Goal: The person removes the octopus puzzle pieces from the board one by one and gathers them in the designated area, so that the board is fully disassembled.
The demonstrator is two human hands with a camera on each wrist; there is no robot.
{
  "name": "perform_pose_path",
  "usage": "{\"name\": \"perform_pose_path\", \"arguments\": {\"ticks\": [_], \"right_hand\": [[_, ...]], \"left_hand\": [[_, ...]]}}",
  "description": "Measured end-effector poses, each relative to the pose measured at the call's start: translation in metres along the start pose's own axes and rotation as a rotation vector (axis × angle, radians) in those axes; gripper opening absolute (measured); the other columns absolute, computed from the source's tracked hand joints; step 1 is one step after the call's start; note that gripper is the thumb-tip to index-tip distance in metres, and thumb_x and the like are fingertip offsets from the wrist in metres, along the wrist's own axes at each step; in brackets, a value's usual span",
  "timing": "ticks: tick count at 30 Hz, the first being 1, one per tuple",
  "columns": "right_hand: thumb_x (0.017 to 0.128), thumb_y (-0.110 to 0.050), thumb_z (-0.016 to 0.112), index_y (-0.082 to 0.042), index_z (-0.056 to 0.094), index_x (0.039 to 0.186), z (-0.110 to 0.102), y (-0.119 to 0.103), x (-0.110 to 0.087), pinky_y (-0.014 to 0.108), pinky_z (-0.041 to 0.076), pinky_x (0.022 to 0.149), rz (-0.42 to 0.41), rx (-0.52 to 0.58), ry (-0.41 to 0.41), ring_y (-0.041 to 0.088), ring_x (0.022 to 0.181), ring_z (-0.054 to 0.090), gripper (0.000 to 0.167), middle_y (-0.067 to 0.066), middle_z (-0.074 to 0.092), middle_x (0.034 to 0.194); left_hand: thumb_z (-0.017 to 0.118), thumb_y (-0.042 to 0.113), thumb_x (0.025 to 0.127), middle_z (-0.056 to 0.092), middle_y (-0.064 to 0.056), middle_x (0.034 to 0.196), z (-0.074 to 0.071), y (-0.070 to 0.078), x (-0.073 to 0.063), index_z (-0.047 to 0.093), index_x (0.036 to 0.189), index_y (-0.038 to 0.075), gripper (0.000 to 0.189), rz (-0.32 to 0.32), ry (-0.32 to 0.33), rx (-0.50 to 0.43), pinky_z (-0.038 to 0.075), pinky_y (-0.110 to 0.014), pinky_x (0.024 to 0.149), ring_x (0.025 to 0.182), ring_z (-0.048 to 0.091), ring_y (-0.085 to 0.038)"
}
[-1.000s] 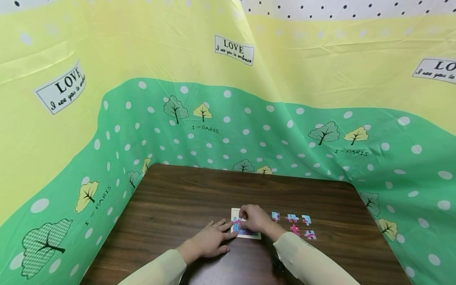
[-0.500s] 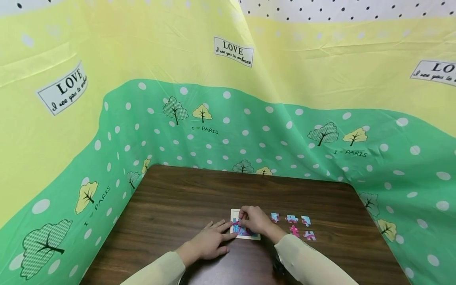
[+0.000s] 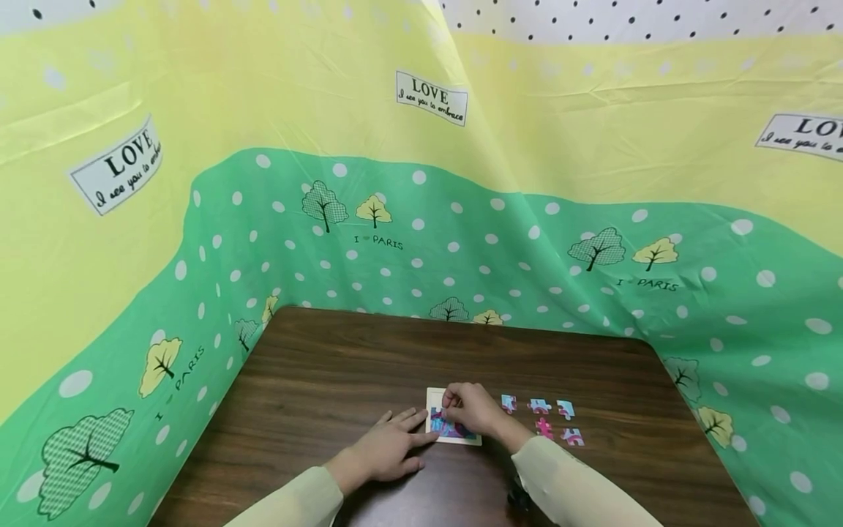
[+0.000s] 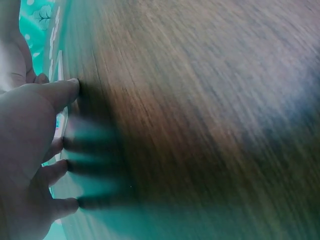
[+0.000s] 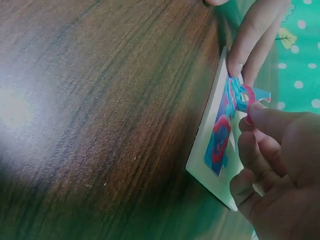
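Observation:
A small white-framed puzzle board (image 3: 435,396) lies on the table, its lower part filled with blue, purple and pink picture pieces. My right hand (image 3: 471,407) is over the board and pinches a blue and pink jigsaw piece (image 5: 261,94) between thumb and fingers. In the right wrist view this piece is tilted up at the filled pieces, and whether it sits in a slot I cannot tell. My left hand (image 3: 387,445) lies flat to the left, fingers spread, its fingertips at the board's left edge. In the left wrist view those fingers (image 4: 57,172) reach down to the tabletop.
Several loose jigsaw pieces (image 3: 540,405) lie in two rows right of the board, near the right forearm. The dark wood table (image 3: 356,351) has a patterned green and yellow curtain (image 3: 395,197) behind and at its sides.
Less pink shows beneath the right fingertips than before, as the pinched piece has shifted slightly over the board. The left hand keeps its place, and the loose pieces have not moved.

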State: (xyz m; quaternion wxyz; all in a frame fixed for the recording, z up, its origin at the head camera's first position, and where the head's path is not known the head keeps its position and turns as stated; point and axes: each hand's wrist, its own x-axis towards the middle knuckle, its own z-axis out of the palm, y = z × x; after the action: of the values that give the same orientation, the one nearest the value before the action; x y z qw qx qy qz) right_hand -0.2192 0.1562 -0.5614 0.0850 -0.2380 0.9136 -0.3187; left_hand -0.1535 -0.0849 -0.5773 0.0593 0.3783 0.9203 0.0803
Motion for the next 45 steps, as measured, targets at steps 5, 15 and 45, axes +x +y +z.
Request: {"name": "perform_pose_path", "arguments": {"ticks": [5, 15, 45], "right_hand": [[0.089, -0.016, 0.079, -0.020, 0.065, 0.084, -0.002, 0.001, -0.005, 0.023, 0.048, 0.064, 0.011, 0.014, -0.002, 0.002, 0.069, 0.056, 0.016, -0.012, 0.064, 0.074], [0.093, -0.011, 0.073, -0.015, 0.068, 0.091, -0.023, 0.006, -0.012, 0.024, 0.050, 0.064, 0.065, 0.097, 0.005, 0.007, 0.072, 0.059, 0.007, -0.006, 0.065, 0.081], [0.093, -0.009, 0.074, -0.010, 0.070, 0.091, -0.071, 0.068, -0.079, 0.026, 0.051, 0.053, 0.170, 0.102, 0.029, 0.009, 0.060, 0.059, 0.004, -0.002, 0.065, 0.074]], "left_hand": [[0.059, 0.050, 0.101, 0.033, -0.006, 0.167, 0.000, 0.001, 0.001, 0.045, 0.155, 0.039, 0.057, -0.006, -0.003, -0.010, 0.041, -0.068, 0.109, 0.151, 0.037, -0.033], [0.059, 0.050, 0.101, 0.033, -0.004, 0.167, -0.002, 0.004, 0.001, 0.044, 0.155, 0.041, 0.057, -0.023, -0.010, -0.016, 0.039, -0.066, 0.112, 0.152, 0.035, -0.032], [0.058, 0.049, 0.101, 0.032, -0.005, 0.168, 0.001, 0.002, 0.001, 0.043, 0.156, 0.040, 0.057, -0.037, -0.015, -0.033, 0.035, -0.068, 0.114, 0.154, 0.032, -0.032]]}}
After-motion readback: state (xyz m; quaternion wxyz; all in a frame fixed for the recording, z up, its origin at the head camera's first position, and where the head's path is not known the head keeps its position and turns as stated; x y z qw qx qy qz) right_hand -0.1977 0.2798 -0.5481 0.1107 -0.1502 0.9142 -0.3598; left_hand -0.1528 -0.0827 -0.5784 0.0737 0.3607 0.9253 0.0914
